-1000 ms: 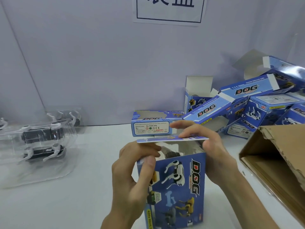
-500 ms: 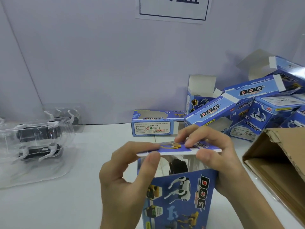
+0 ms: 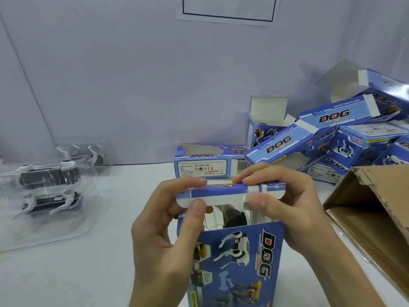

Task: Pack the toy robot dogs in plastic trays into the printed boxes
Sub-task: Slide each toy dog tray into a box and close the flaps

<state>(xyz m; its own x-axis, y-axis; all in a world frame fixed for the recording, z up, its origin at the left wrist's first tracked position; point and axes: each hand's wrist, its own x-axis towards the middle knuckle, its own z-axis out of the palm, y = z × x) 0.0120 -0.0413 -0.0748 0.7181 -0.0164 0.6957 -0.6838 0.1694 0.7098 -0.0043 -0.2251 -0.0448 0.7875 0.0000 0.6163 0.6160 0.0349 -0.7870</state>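
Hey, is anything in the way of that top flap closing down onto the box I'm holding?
Nothing visible blocks it. The left hand and right hand pinch the top flap over the printed box; the toy robot dog lies inside, under it.

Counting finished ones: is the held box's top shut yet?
Open. The left hand and right hand pinch the top flap above the box, not tucked in.
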